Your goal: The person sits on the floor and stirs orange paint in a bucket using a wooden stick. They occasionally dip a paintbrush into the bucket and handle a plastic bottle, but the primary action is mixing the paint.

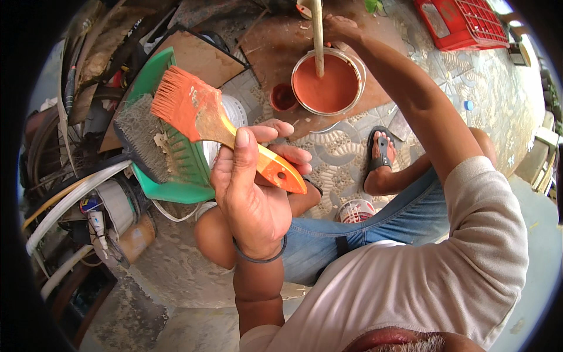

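**Red-Coated Paintbrush (pixel 210 120) Raised Before Green Dustpan (pixel 167 190)**

A left hand (pixel 252 190) holds the orange handle (pixel 274 166) between thumb (pixel 243 157) and fingers (pixel 293 155). It looks light, the bristles (pixel 173 97) soft and probably slick; the handle seems the surest hold. Small beside a stick (pixel 318 38), the right hand's (pixel 342 28) grip cannot be told.

Bucket (pixel 337 53) stands on board (pixel 275 53); stick (pixel 319 41) stands in bucket. Cup (pixel 275 98) sits left of bucket; crate (pixel 478 42) right. Dustpan (pixel 157 190) lies farther left, broom head (pixel 138 129) apparently inside.
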Demonstrator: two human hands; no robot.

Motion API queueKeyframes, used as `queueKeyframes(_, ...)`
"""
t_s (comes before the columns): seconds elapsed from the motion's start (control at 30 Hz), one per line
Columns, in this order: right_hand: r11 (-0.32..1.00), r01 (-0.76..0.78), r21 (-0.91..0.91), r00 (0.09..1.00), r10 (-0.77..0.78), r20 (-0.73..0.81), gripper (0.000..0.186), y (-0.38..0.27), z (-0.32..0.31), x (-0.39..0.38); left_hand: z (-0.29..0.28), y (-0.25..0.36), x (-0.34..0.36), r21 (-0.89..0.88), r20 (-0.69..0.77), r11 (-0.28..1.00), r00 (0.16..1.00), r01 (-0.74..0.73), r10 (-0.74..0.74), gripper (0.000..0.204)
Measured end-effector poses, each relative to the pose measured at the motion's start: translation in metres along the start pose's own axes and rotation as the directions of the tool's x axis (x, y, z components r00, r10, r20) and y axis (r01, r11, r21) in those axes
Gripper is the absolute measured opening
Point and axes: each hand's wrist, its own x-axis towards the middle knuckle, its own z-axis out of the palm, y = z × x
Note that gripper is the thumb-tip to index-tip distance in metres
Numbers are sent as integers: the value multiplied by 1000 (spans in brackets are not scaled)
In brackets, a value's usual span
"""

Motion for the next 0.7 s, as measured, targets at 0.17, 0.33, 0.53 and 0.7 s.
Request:
queueKeyframes(0.17,988,-115,-107,993,117,15,57,37,-28,23,-2,1,1,7,-12,1000,1000,1,-1,31)
queueKeyframes(0.33,968,-202,-150,978,207,18,56,65,-47,51,-7,-1,2,44,-38,999,999,-20,21,31)
queueKeyframes(0.53,971,-44,-235,998,30,-61,59,165,-53,77,2,-7,18,50,10,998,1000,25,-25,31)
queueKeyframes(0.7,967,-99,-237,994,84,-74,52,87,-102,28,4,-3,11,78,1,994,997,76,-76,31)
